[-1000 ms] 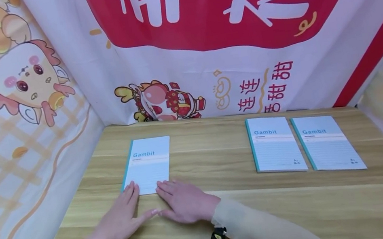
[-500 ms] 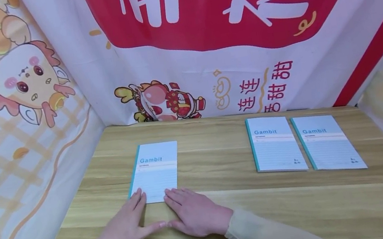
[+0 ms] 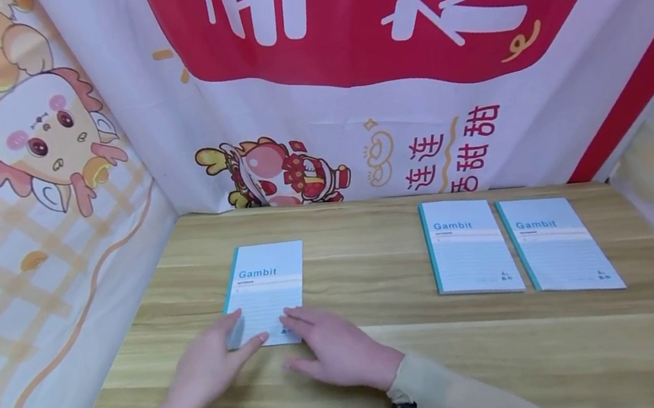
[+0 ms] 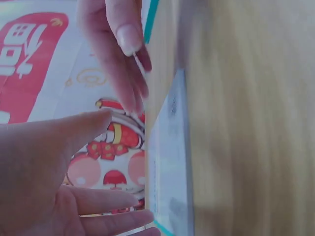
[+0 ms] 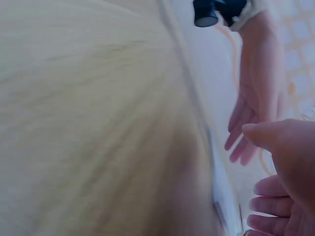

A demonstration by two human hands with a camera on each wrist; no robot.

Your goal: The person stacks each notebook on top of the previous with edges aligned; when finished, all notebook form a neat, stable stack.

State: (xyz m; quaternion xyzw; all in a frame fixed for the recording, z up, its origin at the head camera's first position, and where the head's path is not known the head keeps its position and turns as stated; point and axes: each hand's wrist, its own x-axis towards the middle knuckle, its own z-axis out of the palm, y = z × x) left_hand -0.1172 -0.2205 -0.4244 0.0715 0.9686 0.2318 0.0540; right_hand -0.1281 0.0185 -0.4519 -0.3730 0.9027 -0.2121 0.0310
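A pale blue notebook (image 3: pixel 270 289) with a teal spine and "Gambit" on its cover lies flat on the left part of the table. Over its near left corner is my left hand (image 3: pixel 203 371), fingers extended and thumb reaching across the near edge. My right hand (image 3: pixel 341 348) is at the near right corner, its fingers straight. Both wrist views show the fingers raised a little off the cover, with neither hand gripping anything. In the left wrist view the notebook (image 4: pixel 170 167) appears nearly edge-on below my left hand (image 4: pixel 64 172).
Two matching notebooks lie side by side at the back right, one nearer the middle (image 3: pixel 471 246) and one farther right (image 3: pixel 559 244). The wood-grain table (image 3: pixel 480 357) meets a printed cloth (image 3: pixel 375 99) behind and another cloth (image 3: pixel 56 284) at the left.
The notebook slid toward me and slightly right under both hands, then stayed put. Since then my hands have lifted off it and my thumbs have moved apart.
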